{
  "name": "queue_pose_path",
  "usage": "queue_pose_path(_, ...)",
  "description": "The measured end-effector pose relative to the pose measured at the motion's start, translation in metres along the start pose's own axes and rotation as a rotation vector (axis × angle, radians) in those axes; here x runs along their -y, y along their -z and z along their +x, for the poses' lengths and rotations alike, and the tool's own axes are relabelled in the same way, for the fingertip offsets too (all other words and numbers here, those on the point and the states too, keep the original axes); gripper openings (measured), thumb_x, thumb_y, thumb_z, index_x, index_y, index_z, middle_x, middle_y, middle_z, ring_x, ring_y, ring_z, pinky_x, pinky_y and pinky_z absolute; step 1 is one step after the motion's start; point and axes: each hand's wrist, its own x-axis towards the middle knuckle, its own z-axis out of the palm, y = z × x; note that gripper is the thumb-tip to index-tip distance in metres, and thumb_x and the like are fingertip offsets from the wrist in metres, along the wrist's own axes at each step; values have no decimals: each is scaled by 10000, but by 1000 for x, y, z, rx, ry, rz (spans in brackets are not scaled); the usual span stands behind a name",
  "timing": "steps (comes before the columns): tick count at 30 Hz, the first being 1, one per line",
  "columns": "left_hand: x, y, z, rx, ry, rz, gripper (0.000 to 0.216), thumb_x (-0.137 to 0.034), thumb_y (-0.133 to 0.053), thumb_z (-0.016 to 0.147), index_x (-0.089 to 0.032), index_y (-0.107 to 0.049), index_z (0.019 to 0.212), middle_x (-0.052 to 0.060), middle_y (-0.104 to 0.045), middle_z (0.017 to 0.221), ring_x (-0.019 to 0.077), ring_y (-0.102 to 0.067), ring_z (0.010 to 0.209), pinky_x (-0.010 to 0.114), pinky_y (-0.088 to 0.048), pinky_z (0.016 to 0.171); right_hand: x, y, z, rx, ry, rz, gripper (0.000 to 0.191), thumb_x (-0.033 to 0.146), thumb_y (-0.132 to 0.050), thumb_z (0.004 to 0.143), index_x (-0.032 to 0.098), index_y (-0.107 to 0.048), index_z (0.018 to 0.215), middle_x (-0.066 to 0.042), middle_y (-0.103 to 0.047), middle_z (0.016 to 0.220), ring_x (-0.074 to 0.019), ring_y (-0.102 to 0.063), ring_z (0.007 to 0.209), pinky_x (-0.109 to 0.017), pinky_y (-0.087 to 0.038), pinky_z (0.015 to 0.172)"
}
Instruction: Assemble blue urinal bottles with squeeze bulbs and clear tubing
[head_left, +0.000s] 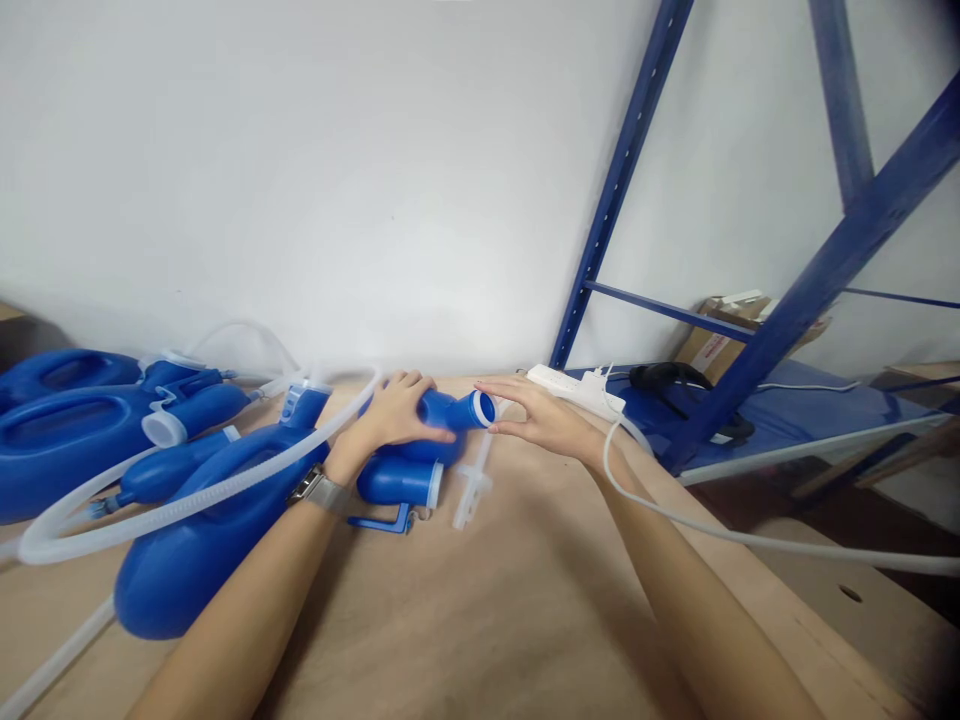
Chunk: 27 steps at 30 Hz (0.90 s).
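A blue plastic bottle (439,410) lies on its side near the wall, its round open mouth with a white ring facing right. My left hand (394,412), with a watch at the wrist, is wrapped over its body from the left. The thumb and fingers of my right hand (536,415) span the mouth at its rim. Just below lies a blue cylindrical cup (397,482) with a pale rim and a blue handle. A translucent white plastic piece (474,485), blurred, lies beside it.
Several blue jugs with handles (187,540) crowd the left, with a translucent ribbed hose (180,505) looped over them. A white power strip (577,388) and its cable (697,530) lie on the right of the wooden table (480,620). A blue metal rack (795,290) stands beyond.
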Motion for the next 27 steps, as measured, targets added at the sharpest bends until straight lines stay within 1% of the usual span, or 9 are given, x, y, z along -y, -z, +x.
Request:
queue_pose_path(5,-2,1,-6,-8,2,-12,770,-824,-716,671,-236,-612,1157,103,-634,1267,377,-523,1215,541,-370,1041,12,0,0,19,2,-32,516,249,-772,907,301,-666,1409,-71,-671,1446,-303,-604,1371,-534,-454,1189)
queue_pose_path(10,-1,0,-8,-10,5,-24,778,-821,-732,658,-236,-608,1156,97,-631,1258,383,-520,1221,547,-363,1045,9,1,1,43,5,-78,540,230,-781,896,293,-662,1419,-83,-654,1466,-307,-600,1378,-523,-459,1192)
queue_pose_path(12,-1,0,-8,-8,4,-27,792,-826,-741,643,-238,-606,1156,95,-630,1255,383,-523,1217,543,-365,1040,7,0,1,48,27,-84,555,280,-808,881,286,-665,1417,-102,-637,1482,-316,-595,1379,-528,-461,1188)
queue_pose_path(14,-1,1,-7,-4,5,-29,802,-829,-748,632,-237,-604,1154,96,-631,1252,379,-527,1210,539,-369,1034,7,0,1,47,37,-75,556,374,-824,869,278,-682,1397,-122,-631,1476,-323,-602,1361,-534,-478,1168)
queue_pose_path(17,-1,1,-7,-1,6,-33,808,-830,-754,626,-232,-601,1147,100,-635,1245,373,-531,1202,544,-365,1033,10,-1,2,19,6,-69,447,454,-772,906,291,-737,1320,-130,-656,1382,-305,-661,1244,-512,-550,1078)
queue_pose_path(19,-1,2,-7,0,7,-37,804,-836,-752,623,-237,-602,1138,98,-638,1239,372,-530,1200,544,-362,1032,13,-1,2,8,-13,-77,377,441,-740,934,310,-755,1287,-118,-672,1317,-285,-693,1148,-479,-595,998)
queue_pose_path(20,-1,2,-7,0,6,-39,801,-839,-750,620,-241,-602,1133,97,-640,1238,372,-530,1199,541,-363,1029,14,-1,2,9,-13,-84,367,428,-736,938,316,-755,1287,-112,-677,1305,-282,-697,1131,-470,-600,985)
queue_pose_path(25,0,2,-7,1,5,-45,806,-841,-752,613,-248,-604,1138,96,-643,1244,376,-531,1199,534,-365,1025,15,0,2,12,41,-82,450,332,-719,944,284,-683,1390,-121,-667,1369,-293,-665,1227,-481,-565,1057)
queue_pose_path(27,0,2,-7,0,7,-45,803,-842,-749,616,-252,-607,1141,95,-644,1239,378,-530,1199,531,-366,1024,13,0,2,21,77,-68,452,312,-713,944,277,-677,1394,-125,-665,1374,-292,-659,1246,-492,-555,1074)
